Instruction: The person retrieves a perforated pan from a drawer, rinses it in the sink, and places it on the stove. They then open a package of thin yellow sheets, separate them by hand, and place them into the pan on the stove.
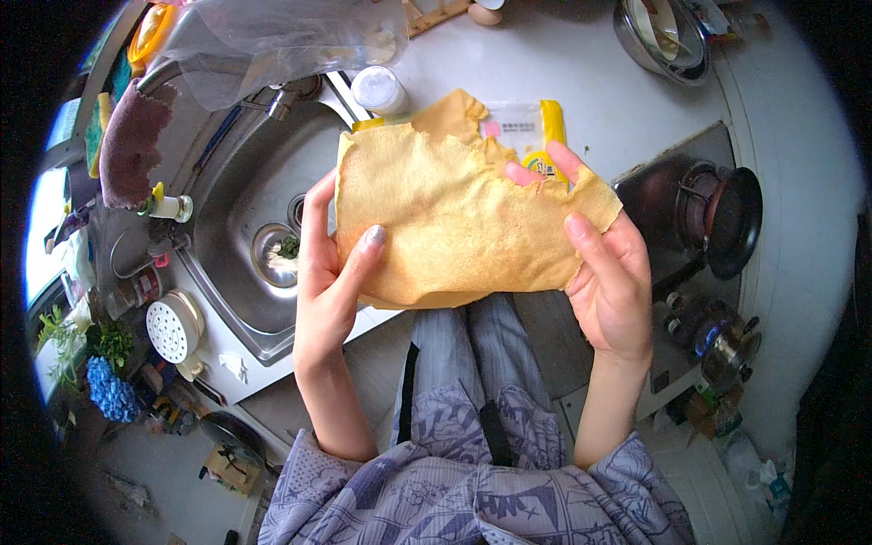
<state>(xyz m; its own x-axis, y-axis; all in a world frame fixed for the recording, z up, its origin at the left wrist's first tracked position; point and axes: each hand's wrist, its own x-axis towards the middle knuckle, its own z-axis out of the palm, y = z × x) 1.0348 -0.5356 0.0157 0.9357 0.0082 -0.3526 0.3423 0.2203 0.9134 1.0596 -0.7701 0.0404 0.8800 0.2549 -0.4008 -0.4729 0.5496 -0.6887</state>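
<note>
A thin yellow sheet of food, perhaps tofu skin or flatbread (449,218), is held up between my hands, its top edge torn and ragged. My left hand (334,259) grips its left side, thumb on the front face. At the right, my right hand (606,266) pinches a torn corner, with fingertips showing behind the ragged edge. A clear and yellow plastic package (553,122) bearing writing lies on the counter behind the sheet, which partly hides it. Near the sheet's upper left stands a jar with a white lid (377,88).
On the left is a steel sink (238,170) with green scraps in its drain. A gas stove (661,163) is at right, a pot (727,357) over its lit blue flame. Metal bowls (664,41) stand at the upper right, a plastic bag (272,41) at the upper left.
</note>
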